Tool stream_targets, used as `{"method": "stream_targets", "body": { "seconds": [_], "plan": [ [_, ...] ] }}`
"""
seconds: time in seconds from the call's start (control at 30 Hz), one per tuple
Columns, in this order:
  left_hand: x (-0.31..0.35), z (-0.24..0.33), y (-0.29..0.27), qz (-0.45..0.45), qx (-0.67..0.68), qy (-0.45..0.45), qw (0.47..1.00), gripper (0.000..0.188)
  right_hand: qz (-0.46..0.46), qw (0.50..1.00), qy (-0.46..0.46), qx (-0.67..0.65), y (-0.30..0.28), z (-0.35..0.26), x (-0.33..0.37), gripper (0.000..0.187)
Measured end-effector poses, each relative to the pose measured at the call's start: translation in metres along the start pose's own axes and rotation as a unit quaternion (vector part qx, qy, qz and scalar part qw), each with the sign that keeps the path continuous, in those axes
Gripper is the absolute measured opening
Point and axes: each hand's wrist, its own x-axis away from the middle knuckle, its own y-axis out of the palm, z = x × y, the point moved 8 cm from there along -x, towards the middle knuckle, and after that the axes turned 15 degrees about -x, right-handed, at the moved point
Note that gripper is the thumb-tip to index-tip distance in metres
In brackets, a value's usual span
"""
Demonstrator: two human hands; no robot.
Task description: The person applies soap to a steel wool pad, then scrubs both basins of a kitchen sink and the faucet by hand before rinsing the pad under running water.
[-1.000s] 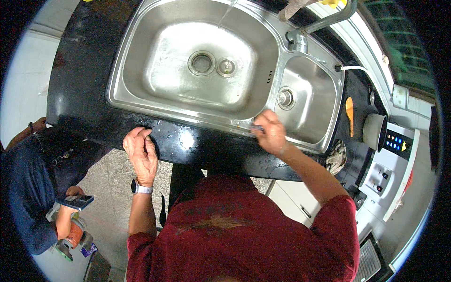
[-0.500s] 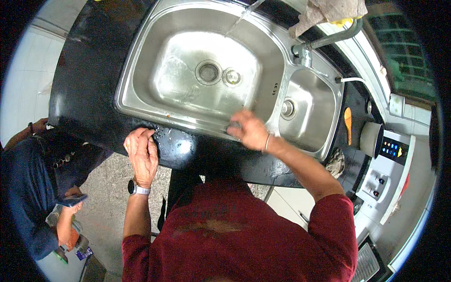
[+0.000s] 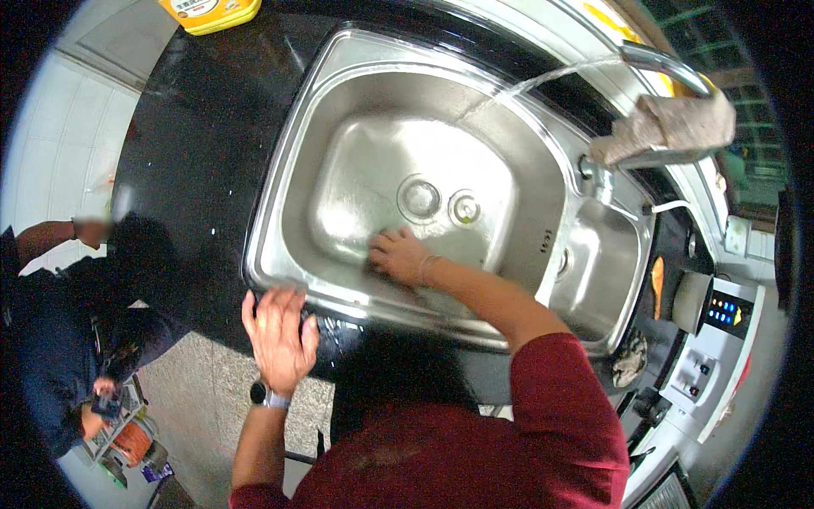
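Note:
My right hand point(image 3: 400, 256) reaches down into the large basin point(image 3: 297, 195) of a steel double sink. Its fingers bend over the basin's near wall, slightly blurred, with something dark under them that I cannot make out. Fingers outstretched, my left hand point(image 3: 281, 339) lies on the wet black counter edge, fingertips by the sink's near left corner. A thin stream of water point(image 3: 543, 81) runs from the faucet point(image 3: 653, 59) into the far side of the large basin. Two round drain fittings point(image 3: 420, 198) show on its floor.
A brown cloth point(image 3: 670, 127) hangs over the faucet pipe. The small basin point(image 3: 602, 280) is on the right, with a wooden spoon point(image 3: 657, 287), a pot point(image 3: 691, 301) and a crumpled rag point(image 3: 629, 358) beyond. A yellow container point(image 3: 212, 13) stands far left. Another person point(image 3: 51, 356) is at left.
My right hand has gone from the sink's near rim down into the large basin. My left hand has turned flatter onto the counter edge. The view has shifted, showing more of the faucet.

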Motion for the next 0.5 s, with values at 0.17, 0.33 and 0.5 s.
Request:
{"method": "stream_targets", "body": {
  "seconds": [0.17,0.33,0.5],
  "plan": [
    [0.000,-0.002,0.003,-0.028,0.000,0.007,1.000,0.034,0.167,0.985,-0.005,0.049,-0.029,0.036,-0.089,0.028],
    [0.006,-0.010,0.012,-0.043,-0.003,-0.002,0.999,0.034,0.328,0.901,0.278,0.049,-0.142,0.143,-0.028,0.029],
    [-0.003,-0.009,0.008,-0.050,0.021,-0.003,0.999,0.033,0.249,0.926,0.223,0.174,-0.089,0.176,0.085,0.020]
  ]
}}
